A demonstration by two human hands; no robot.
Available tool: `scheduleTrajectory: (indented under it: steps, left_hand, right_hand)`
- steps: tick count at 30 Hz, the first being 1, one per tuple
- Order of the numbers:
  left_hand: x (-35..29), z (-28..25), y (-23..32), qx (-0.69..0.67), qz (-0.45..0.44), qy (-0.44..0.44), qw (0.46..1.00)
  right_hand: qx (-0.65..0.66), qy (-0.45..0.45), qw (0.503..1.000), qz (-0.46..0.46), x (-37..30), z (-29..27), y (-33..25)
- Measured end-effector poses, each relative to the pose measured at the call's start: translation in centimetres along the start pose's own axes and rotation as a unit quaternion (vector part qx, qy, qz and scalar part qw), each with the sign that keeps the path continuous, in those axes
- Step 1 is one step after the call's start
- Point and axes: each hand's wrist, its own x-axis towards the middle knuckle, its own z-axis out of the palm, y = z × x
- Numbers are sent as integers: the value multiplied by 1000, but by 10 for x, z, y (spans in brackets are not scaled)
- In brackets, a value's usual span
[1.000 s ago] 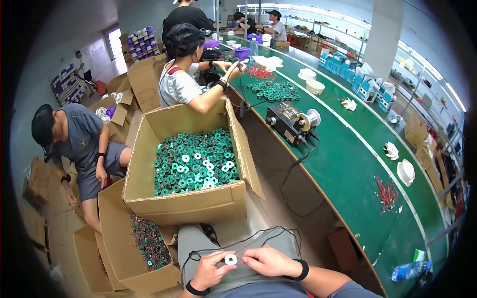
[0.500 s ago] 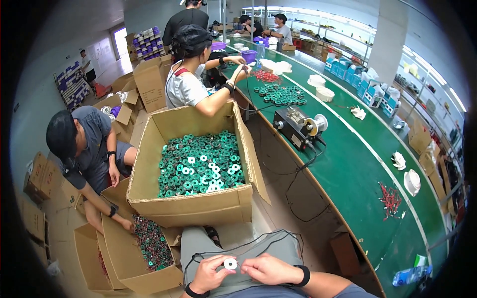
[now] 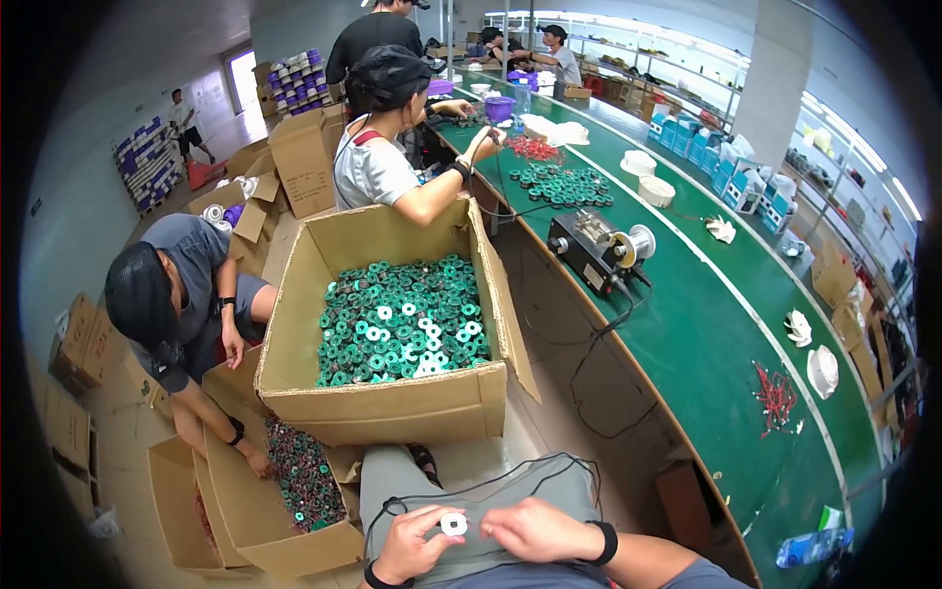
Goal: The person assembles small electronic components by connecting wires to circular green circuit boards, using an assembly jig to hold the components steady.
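Observation:
A small white disc [image 3: 453, 524] with a dark hole in its middle is held above my lap. My left hand [image 3: 410, 546] grips it between thumb and fingers, white face up. Just right of the disc, my right hand [image 3: 543, 531] has its fingers curled and pressed together, a small gap away from it. Whatever those fingertips may pinch is too small to make out. A thin black cable [image 3: 510, 478] loops over my grey trousers, close to both hands.
Beyond my knees stands a large cardboard box [image 3: 383, 404] of green and white ring-shaped parts. A co-worker [image 3: 186, 285] reaches into a lower box [image 3: 306, 552] at left. The green bench [image 3: 677, 344] on the right bears a small machine [image 3: 589, 257], red wires [image 3: 775, 396] and white parts.
My right hand has drawn slightly away from the disc, while my left keeps its hold. The co-worker by the bench has parted their hands, one reaching farther over the bench. The view has shifted slightly.

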Motion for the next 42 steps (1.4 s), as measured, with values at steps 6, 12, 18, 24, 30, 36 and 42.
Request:
scheduleTrajectory:
  steps: [6, 12, 18, 24, 30, 36, 42]
  left_hand:
    - [-3, 0, -1, 1, -6, -2, 1000]
    - [-1, -1, 0, 17, 10, 0, 1000]
    - [-2, -2, -5, 9, 23, 27, 999]
    - [-6, -9, -4, 12, 16, 57, 998]
    - [-9, -12, -2, -5, 3, 56, 998]
    - [-8, -13, 5, 29, 19, 29, 999]
    - [-6, -10, 6, 46, 32, 6, 998]
  right_hand:
    - [-76, -58, 995, -9, 4, -3, -15]
    - [-91, -43, 995, -25, 7, -3, -22]
    - [-62, 31, 998, -1, 11, -7, -17]
    - [8, -4, 1000, -14, 12, -8, -15]
    - [-6, -20, 999, -32, 12, 1, -15]
    - [-68, -81, 993, -43, 16, -7, -32]
    - [-30, 18, 999, -28, 10, -4, -17]
